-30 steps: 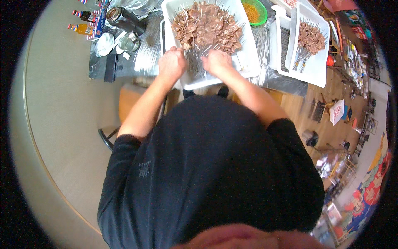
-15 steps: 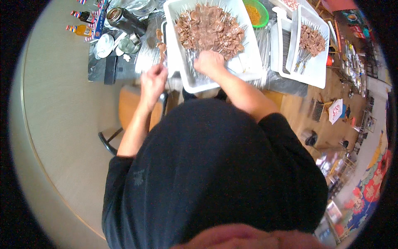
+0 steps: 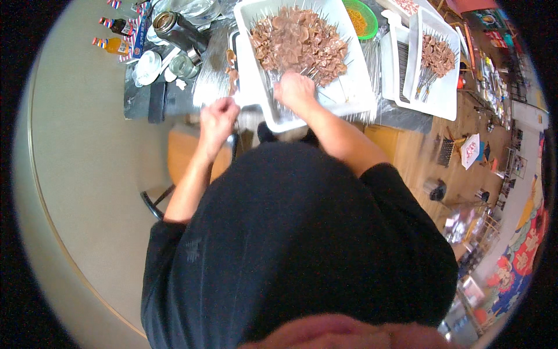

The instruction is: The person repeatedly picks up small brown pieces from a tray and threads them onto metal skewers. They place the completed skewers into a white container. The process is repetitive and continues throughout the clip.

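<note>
My left hand (image 3: pixel 218 119) is closed in a pinch at the table's near edge. From its fingertips a meat skewer (image 3: pixel 232 72) with several brown slices points away from me. A white tray (image 3: pixel 279 124) stands to the right of that hand, holding a large heap of skewered brown meat (image 3: pixel 299 43), its thin sticks poking out. Over the near part of the heap, my right hand (image 3: pixel 295 91) is closed with its knuckles up. What its fingers grip is hidden beneath it.
Bare thin sticks (image 3: pixel 212 75) lie left of the tray. Further left are a dark jar (image 3: pixel 180 36), a glass cup (image 3: pixel 184 67), a black box (image 3: pixel 157 100) and bottles (image 3: pixel 110 45). On the right sit a green basket (image 3: pixel 361 20) and another white tray (image 3: pixel 435 103) with skewers.
My left hand has shifted slightly nearer to me, and the meat skewer with it. My right hand stays closed in the tray. The whole view has shifted slightly.
</note>
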`<state>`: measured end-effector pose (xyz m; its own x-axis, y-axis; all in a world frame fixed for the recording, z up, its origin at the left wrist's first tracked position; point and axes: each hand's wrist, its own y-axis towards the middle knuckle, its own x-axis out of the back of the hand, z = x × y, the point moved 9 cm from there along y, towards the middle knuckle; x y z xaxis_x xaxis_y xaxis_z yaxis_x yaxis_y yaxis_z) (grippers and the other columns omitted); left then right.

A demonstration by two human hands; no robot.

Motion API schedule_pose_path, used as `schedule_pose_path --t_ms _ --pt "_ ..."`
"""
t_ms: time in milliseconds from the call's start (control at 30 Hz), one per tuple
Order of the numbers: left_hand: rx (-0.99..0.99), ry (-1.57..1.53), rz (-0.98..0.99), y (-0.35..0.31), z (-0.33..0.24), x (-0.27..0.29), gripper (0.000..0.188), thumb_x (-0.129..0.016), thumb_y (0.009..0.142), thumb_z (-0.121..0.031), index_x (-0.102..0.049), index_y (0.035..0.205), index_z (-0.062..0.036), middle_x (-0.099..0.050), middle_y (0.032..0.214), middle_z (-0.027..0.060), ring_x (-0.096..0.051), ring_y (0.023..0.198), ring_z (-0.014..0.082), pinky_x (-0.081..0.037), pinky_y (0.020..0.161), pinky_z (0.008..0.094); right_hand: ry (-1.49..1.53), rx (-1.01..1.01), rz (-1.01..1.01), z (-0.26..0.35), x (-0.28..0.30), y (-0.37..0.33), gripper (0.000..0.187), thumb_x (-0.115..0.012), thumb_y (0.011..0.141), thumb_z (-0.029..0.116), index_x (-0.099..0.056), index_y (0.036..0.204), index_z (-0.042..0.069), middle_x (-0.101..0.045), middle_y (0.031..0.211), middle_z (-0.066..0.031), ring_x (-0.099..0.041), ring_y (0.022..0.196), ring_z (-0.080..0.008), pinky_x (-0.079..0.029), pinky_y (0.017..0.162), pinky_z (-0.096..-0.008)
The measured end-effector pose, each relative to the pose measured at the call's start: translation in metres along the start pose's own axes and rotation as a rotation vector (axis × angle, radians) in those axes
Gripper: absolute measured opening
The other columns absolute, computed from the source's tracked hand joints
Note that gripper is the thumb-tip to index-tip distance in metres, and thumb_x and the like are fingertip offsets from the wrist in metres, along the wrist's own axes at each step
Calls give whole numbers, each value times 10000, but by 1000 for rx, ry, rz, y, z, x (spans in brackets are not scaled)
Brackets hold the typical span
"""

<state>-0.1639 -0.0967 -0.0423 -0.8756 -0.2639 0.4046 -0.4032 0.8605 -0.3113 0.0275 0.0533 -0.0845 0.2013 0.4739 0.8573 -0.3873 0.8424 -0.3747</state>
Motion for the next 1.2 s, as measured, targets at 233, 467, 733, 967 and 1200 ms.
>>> schedule_pose_path --t_ms 233,467,733,967,1200 --pt "88 -47 -7 1 7 20 200 -740 912 -201 -756 963 -7 -668 777 -7 -580 687 77 -479 638 248 200 -33 -192 -16 7 -5 381 -592 884 353 -673 967 -10 -702 991 -248 -676 994 -419 -513 895 -517" --pt "153 -541 54 16 -4 2 206 -713 946 -159 -722 1037 26 -724 922 83 -703 820 182 -564 752 315 480 81 -373 -33 48 -17 273 -580 970 246 -599 935 -24 -664 947 -248 -645 925 -437 -504 854 -504" --pt "268 -763 242 33 -48 -88 216 -646 1002 -158 -633 1110 28 -714 994 117 -713 806 212 -603 772 337 976 -45 -346 -66 53 -43 263 -599 994 210 -643 984 -49 -664 690 -100 -661 682 -162 -544 640 -340" --pt "373 -689 217 50 -22 -144 139 -659 979 -102 -655 1061 11 -717 959 110 -706 784 207 -603 752 337 810 -261 -362 -107 9 -10 462 -853 735 323 -675 898 -70 -720 830 -254 -726 831 -378 -557 765 -465" --pt "279 -448 167 66 -18 -155 58 -712 897 -62 -709 932 -15 -691 836 38 -602 694 132 -480 639 274 890 -242 -196 -100 -49 38 324 -805 738 278 -705 727 -30 -717 731 -204 -732 777 -342 -563 734 -426"
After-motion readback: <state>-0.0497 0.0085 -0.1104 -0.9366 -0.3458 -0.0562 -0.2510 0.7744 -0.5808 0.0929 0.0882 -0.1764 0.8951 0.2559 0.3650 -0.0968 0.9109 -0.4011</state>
